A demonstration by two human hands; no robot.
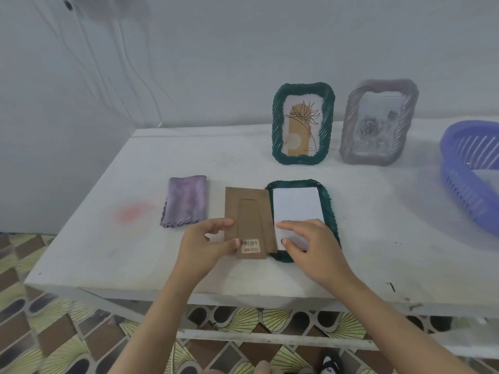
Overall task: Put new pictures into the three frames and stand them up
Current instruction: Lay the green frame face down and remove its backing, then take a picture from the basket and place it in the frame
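A dark green frame (330, 211) lies face down on the white table, with a white picture back (295, 206) showing inside it. My right hand (310, 247) rests flat on the picture's near end, fingers spread. My left hand (205, 244) grips the near edge of the brown cardboard backing (248, 214), which carries a stand flap and a barcode sticker and lies just left of the frame, overlapping its rim. At the back stand a second green frame (303, 124) with a flower drawing and a grey frame (378, 122) with a rose picture.
A folded purple cloth (185, 202) lies left of the backing. A blue plastic basket (472, 174) sits at the table's right edge. A pink stain (132, 213) marks the table (108, 238) at left. The wall is close behind; patterned floor tiles lie below.
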